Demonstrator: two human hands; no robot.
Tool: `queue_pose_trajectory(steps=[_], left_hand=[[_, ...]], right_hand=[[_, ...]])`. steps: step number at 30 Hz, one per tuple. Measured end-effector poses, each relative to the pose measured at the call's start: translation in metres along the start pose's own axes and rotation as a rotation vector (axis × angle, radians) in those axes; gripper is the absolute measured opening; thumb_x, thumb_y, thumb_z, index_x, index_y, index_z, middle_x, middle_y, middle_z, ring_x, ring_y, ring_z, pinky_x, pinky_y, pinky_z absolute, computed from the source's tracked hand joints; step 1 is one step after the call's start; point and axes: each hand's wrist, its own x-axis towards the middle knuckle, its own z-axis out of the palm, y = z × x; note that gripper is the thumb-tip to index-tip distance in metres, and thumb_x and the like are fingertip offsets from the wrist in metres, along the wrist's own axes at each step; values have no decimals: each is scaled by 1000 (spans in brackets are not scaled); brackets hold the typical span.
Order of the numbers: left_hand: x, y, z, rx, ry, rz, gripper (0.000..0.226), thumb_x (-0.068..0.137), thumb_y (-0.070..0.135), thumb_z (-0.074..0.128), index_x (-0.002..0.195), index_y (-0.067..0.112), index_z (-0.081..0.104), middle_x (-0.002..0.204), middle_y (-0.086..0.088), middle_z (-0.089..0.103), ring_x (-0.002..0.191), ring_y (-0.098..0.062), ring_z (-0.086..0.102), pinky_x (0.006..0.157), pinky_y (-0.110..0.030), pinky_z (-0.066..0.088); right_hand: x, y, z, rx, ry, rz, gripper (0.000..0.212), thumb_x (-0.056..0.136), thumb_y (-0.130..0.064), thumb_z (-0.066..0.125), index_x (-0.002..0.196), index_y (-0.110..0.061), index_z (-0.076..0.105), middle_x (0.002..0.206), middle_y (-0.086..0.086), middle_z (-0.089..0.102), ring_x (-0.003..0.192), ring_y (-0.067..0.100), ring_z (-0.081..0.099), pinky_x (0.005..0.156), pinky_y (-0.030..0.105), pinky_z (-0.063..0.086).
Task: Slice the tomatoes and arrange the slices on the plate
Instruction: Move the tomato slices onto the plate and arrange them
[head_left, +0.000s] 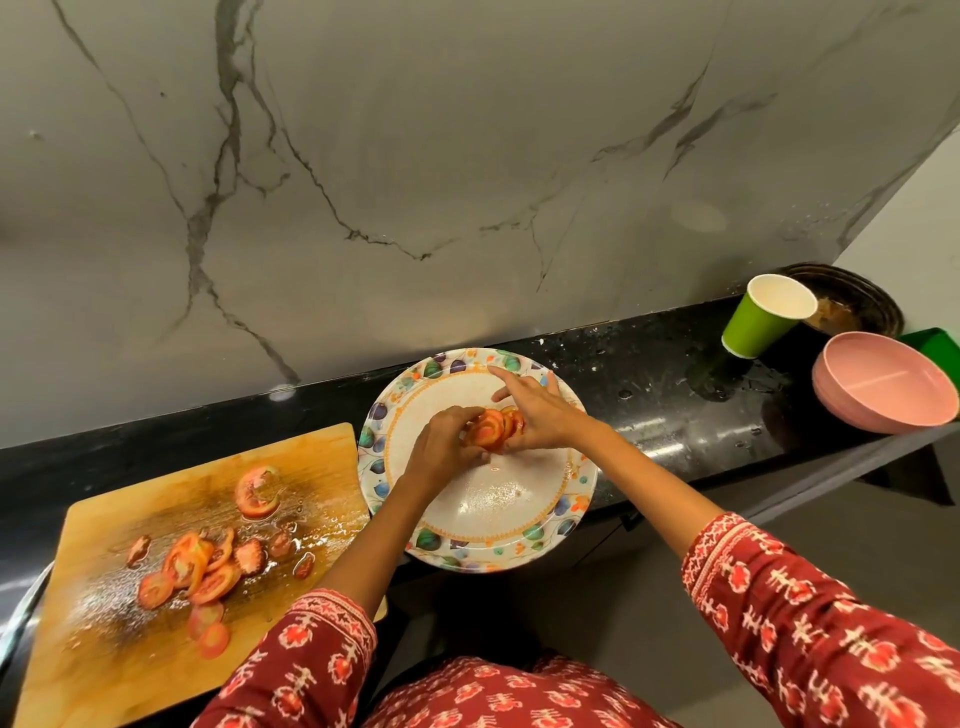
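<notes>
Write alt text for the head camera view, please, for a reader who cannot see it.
Both hands, left hand and right hand, hold a stack of tomato slices over a floral plate on a black counter. More slices lie on a wet wooden cutting board to its left.

I see soft, even indoor light from above, with glare spots on the wet black counter (675, 441) and a sheen on the plate (498, 493). My wide lens bends the counter edge and marble wall (467, 156) toward the corners, and fine detail looks slightly soft throughout.
</notes>
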Motion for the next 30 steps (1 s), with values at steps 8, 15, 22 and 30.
queue_pose_trajectory(steps=[8,15,22,30], left_hand=[[2,5,-2,-27,-7,12,62,76,25,74,131,10,50,122,-12,60,107,-24,58,92,-33,49],[0,7,-1,-5,6,-31,61,76,28,74,129,9,51,118,-11,61,101,-21,59,89,-29,48],[1,10,0,21,-10,-45,65,77,32,73,133,11,48,121,-10,61,106,-23,59,91,-33,49],[-8,2,-4,-14,-35,-33,76,67,31,80,134,12,47,122,-10,60,108,-22,57,92,-31,46]], right_hand=[[0,-3,3,-15,14,-24,103,76,-35,72,149,-20,2,132,1,51,137,22,28,112,61,-9],[-2,5,0,-124,23,-60,104,77,-40,71,149,-18,-1,131,-4,55,138,19,30,110,62,-14],[-4,3,1,-120,5,-54,103,76,-38,70,149,-20,-1,140,-1,47,140,21,26,110,62,-13],[-2,0,16,-79,99,-56,106,74,-43,74,150,-22,3,132,1,50,135,21,32,111,58,-10]])
